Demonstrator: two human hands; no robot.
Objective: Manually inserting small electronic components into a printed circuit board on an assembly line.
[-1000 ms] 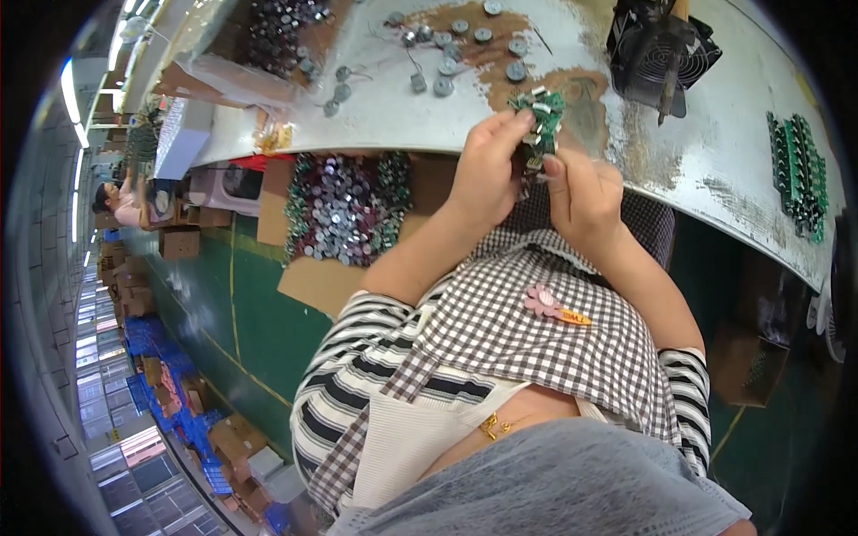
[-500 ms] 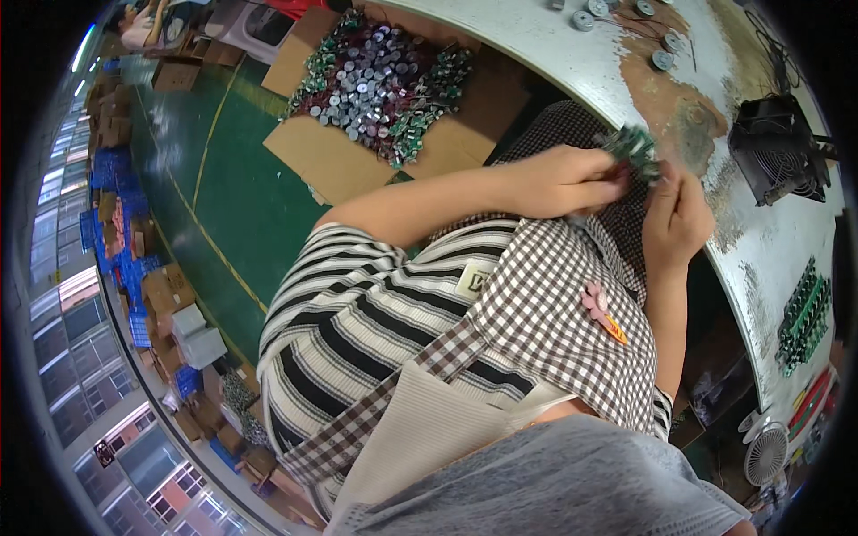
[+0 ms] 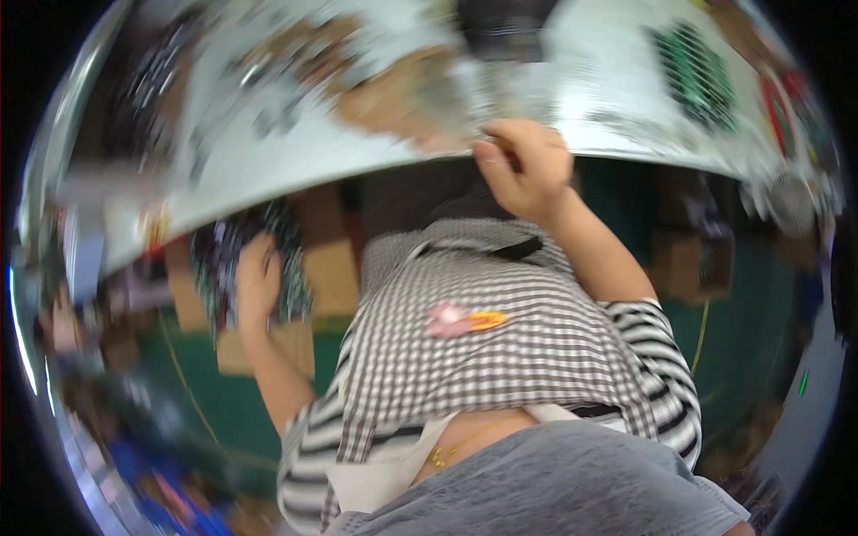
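1. Put the clock's centre on the checked apron (image 3: 465, 357), with twelve straight over the bench (image 3: 608, 67).
2. From where I stand, the left hand (image 3: 257, 279) is stretched out to nine o'clock, at the heap of small green and silvery parts (image 3: 293, 268) in the open cardboard box (image 3: 331, 275). It is too blurred for me to tell whether its fingers have closed on anything.
3. The right hand (image 3: 534, 170) is up at one o'clock, by the bench's near edge. Its fingers are loosely curled, the thumb stands apart, and I see nothing between them.
4. For the left hand, I'd favour light fingertips on one piece at the top of the heap, freeing it gently, since the parts lie crowded and could snag.
5. I'd keep that wrist clear of the box flaps, and look before pinching.
6. The right hand seems well placed to receive or steady a piece; leaving it relaxed makes sense.
7. Green boards (image 3: 697, 80) lie at two o'clock, well apart from both hands.
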